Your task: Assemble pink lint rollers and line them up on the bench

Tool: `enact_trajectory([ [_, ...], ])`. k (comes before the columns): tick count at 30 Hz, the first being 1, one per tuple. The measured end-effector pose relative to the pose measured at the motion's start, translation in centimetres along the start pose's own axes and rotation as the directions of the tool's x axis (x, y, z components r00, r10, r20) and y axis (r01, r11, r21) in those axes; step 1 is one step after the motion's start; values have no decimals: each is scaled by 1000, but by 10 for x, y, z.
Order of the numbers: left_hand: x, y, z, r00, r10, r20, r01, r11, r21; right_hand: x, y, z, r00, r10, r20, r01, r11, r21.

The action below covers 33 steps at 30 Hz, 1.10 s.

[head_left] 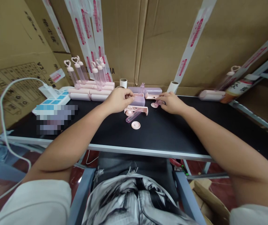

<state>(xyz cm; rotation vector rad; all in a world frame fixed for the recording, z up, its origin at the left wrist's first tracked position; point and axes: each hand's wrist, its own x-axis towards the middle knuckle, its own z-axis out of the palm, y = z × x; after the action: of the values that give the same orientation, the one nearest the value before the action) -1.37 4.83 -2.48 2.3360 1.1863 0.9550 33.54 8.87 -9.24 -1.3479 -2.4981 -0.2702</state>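
Note:
My left hand (118, 100) is closed, thumb and fingers bent together beside a translucent pink case (138, 100); what lies between the fingertips is hidden. Across from it, my right hand (173, 103) has its fingers bent down onto a small clear pink tube-like piece (157, 102) next to a round pink cap (154, 105). Between the hands and nearer to me lie a long pink bracket (143, 109), a clear pink tube (133, 116) and a round pink disc (135, 125). A pink strip with holes (150, 96) sits behind the right fingertips.
At the back left, several clear tubes with heart-shaped tops (71, 73) stand in pink cylinders (80, 94). A power strip (54, 100) with a white cable lies left. White rolls (123, 83) stand behind. A labelled bottle (238, 89) is at right, on the black table (182, 134).

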Motion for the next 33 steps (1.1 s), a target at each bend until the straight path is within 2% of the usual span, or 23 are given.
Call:
enact_trajectory([
  [7, 0, -4, 2, 999, 51, 17, -50, 998, -35, -6, -6, -12, 997, -11, 73, 8, 999, 44],
  [12, -3, 0, 4, 996, 55, 65, -52, 997, -57, -14, -12, -24, 990, -31, 141, 12, 991, 133],
  [16, -5, 3, 5, 993, 60, 103, -50, 994, -98, -18, -18, -35, 987, -33, 159, 11, 990, 140],
  [19, -6, 5, 6, 990, 81, 114, -67, 991, -120, -20, -19, -44, 996, -20, 90, 7, 990, 143],
  [22, -7, 7, 6, 985, 119, 123, -105, 987, -121, -22, -23, -54, 999, 23, -38, -16, 982, 187],
  [25, -10, 11, 5, 978, 166, 128, -152, 983, -107, -24, -31, -64, 979, 104, -173, -55, 962, 269],
  [29, -13, 14, 8, 969, 216, 117, -206, 974, -91, -26, -45, -69, 915, 282, -290, -118, 871, 476],
  [31, -13, 15, 10, 966, 243, 85, -237, 969, -73, -25, -52, -67, 891, 337, -303, -71, 764, 642],
  [33, -14, 16, 12, 963, 266, 48, -264, 963, -45, -24, -60, -64, 893, 359, -271, -9, 615, 788],
])
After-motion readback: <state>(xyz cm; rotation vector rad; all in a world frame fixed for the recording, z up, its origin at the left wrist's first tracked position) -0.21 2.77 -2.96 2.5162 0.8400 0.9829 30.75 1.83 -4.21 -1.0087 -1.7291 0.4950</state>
